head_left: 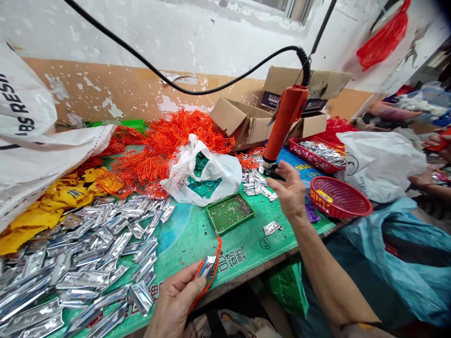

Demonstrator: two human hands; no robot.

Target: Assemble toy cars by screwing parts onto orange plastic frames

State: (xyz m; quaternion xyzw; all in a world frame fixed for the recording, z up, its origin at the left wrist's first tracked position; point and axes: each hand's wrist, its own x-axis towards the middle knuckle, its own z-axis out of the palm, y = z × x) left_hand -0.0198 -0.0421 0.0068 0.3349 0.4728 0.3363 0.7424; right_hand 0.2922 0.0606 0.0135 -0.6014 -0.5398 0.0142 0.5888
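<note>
My left hand [178, 295] is closed on a shiny metal plate [207, 265] together with an orange plastic frame [218, 256], low at the front edge of the table. Raised over the table's right part, my right hand [291, 190] has its fingers apart and nothing in them. Just beyond its fingertips hangs an orange electric screwdriver [283, 124], its lower end pointing down; whether a finger touches it I cannot tell. A green tray of small screws [230, 213] lies between my hands. One loose metal plate [272, 228] rests below my right hand.
Metal plates [105, 253] are heaped at left beside yellow plastic pieces [45, 211]. Orange frames [169, 145] pile up behind a white bag of green pieces [207, 183]. Cardboard boxes [243, 119], a red basket [340, 199] and a black cable [211, 89] are farther off. Another person's hand [423, 180] shows at right.
</note>
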